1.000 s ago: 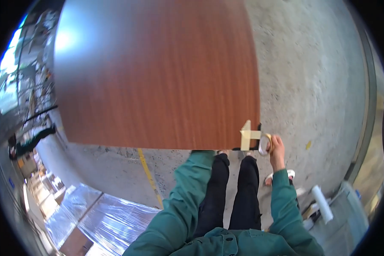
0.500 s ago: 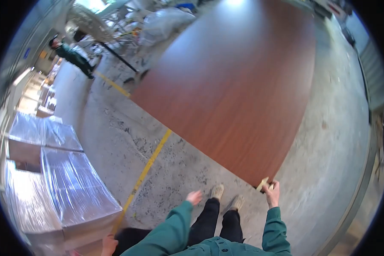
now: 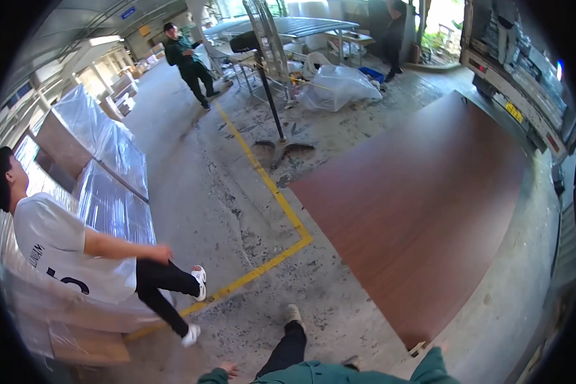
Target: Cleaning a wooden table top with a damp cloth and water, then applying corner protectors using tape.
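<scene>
A large reddish-brown wood-grain board (image 3: 422, 211) stretches away ahead of me to the right. At its near corner there is a small pale scrap (image 3: 417, 349). My right hand (image 3: 443, 347) is just right of that corner; only a blurred bit of it shows beyond the green sleeve, and I cannot see whether it touches the board. Low at my left side, my left hand (image 3: 228, 368) hangs with its fingers loosely apart and nothing in it.
A person in a white shirt (image 3: 67, 246) walks at left beside film-wrapped boxes (image 3: 115, 205). A black pole stand (image 3: 281, 146) stands left of the board's far part. Another person (image 3: 189, 61) stands farther back. A truck (image 3: 518, 102) is at far right. Yellow lines mark the concrete floor.
My view has lifted, showing more of the room and the truck. The white-shirted person has come into fuller view at left. The pinch of my right hand at the board's corner no longer shows.
</scene>
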`<control>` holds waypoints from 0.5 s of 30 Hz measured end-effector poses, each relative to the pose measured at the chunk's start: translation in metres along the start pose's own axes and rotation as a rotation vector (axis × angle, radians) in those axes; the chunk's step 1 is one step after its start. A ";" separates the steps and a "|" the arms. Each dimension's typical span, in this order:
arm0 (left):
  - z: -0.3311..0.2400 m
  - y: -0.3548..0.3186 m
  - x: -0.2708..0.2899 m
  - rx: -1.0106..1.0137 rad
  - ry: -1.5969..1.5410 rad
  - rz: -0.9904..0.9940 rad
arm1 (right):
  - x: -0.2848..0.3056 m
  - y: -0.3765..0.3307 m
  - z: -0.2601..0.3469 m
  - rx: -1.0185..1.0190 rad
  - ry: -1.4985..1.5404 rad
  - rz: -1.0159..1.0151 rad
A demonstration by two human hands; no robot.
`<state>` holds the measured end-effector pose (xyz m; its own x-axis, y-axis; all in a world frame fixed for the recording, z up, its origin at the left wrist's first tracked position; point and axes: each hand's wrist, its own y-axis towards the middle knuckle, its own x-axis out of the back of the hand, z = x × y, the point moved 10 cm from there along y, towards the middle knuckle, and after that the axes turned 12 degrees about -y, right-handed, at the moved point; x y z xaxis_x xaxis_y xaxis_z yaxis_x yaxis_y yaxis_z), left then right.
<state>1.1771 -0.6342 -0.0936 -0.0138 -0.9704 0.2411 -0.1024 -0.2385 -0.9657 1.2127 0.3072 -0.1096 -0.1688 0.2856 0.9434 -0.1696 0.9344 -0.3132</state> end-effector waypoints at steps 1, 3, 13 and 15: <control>-0.018 -0.002 0.000 0.015 0.052 0.010 | 0.030 -0.013 0.009 -0.033 0.154 -0.126; -0.055 -0.007 0.021 -0.002 0.090 0.055 | 0.064 -0.041 0.056 -0.121 0.355 0.023; -0.362 0.058 0.142 -0.284 -0.332 -0.027 | 0.062 -0.196 0.353 -0.269 1.495 0.300; -0.433 0.061 0.145 -0.326 -0.281 -0.004 | 0.062 -0.202 0.392 -0.231 1.536 0.321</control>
<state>0.7380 -0.7731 -0.0762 0.2537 -0.9531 0.1654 -0.4120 -0.2611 -0.8730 0.8555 0.0525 -0.0304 0.9580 0.2701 0.0965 -0.1527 0.7653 -0.6253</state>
